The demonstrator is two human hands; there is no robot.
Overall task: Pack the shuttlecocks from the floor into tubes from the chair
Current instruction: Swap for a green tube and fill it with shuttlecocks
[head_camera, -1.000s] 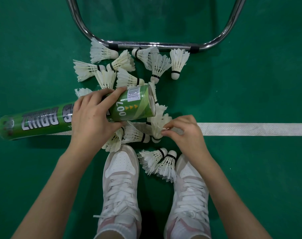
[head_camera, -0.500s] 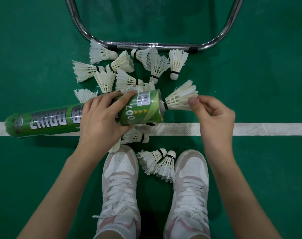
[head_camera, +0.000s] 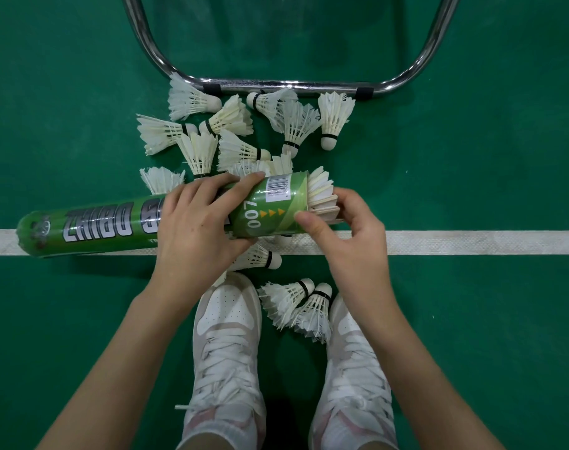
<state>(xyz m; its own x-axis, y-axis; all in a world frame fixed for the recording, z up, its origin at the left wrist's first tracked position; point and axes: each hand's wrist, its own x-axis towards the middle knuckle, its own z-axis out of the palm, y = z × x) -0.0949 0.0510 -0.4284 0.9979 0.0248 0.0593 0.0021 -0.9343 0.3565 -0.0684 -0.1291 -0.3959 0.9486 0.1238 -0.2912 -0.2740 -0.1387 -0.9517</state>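
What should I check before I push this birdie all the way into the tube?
1. Left hand grips the tube steady: ok.
2. Birdie goes in nose first, feathers sticking out of the opening: ok.
3. Right hand is at the feathers, thumb on the tube's rim: ok.
4. Feathers uncrushed at the rim: cannot tell.
5. Room left inside the tube: cannot tell.
6. More birdies on the floor to pack, like the one by the chair frame: ok.
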